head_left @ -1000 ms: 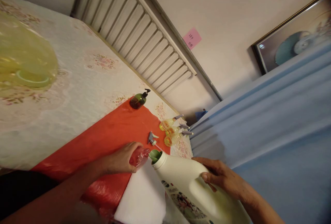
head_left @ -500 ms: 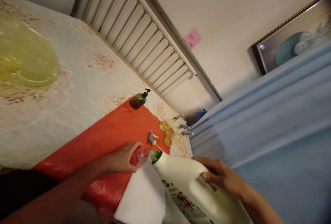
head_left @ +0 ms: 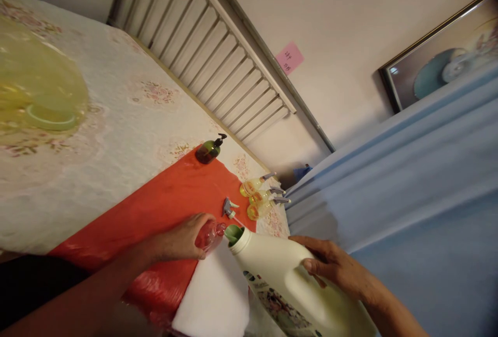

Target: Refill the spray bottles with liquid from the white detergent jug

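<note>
My left hand is wrapped round a small clear bottle, its open neck pointing right. The red sheet shows through the bottle. My right hand grips the handle of a large cream jug with a printed label. The jug is tipped, and the green spout in its mouth meets the bottle's neck. Whether liquid is flowing I cannot tell. Just behind the neck, a grey trigger spray head with a thin tube lies on the red sheet.
A dark green pump bottle stands at the sheet's far edge. Three spray bottles with yellow liquid are grouped beyond it. A folded white towel lies near me. At left sits a yellowish clear container. A radiator and blue curtain border the table.
</note>
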Motion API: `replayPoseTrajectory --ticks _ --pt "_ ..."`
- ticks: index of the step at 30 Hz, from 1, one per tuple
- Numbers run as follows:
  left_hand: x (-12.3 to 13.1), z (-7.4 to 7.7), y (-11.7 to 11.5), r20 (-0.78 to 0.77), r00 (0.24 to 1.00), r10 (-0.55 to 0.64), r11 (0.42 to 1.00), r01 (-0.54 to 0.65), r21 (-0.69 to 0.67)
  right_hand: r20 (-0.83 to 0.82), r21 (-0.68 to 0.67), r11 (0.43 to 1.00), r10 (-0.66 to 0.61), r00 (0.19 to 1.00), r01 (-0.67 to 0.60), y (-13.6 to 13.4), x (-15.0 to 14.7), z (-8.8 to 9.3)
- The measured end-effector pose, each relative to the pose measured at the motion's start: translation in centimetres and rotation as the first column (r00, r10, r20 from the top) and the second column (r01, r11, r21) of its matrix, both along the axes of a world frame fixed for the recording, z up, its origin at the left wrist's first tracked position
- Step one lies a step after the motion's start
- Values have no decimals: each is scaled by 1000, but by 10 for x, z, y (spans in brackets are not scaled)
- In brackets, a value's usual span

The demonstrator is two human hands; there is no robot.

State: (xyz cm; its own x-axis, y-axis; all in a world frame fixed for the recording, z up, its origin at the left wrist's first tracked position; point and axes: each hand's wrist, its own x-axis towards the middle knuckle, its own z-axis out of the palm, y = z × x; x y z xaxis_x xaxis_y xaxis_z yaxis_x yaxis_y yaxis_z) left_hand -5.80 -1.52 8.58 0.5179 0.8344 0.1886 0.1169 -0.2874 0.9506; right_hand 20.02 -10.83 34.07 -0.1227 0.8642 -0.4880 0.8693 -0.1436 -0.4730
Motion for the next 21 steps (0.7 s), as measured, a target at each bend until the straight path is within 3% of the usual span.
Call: replayPoseTrajectory --ticks 12,21 --pt "3 -11 3 20 1000 -4 1000 4 4 8 2 1000 10 1000 -10 0 -1 0" --pt "0 -8 4 -10 1000 -30 1000 30 6 22 0 1000 5 1000 -5 -1 -3 2"
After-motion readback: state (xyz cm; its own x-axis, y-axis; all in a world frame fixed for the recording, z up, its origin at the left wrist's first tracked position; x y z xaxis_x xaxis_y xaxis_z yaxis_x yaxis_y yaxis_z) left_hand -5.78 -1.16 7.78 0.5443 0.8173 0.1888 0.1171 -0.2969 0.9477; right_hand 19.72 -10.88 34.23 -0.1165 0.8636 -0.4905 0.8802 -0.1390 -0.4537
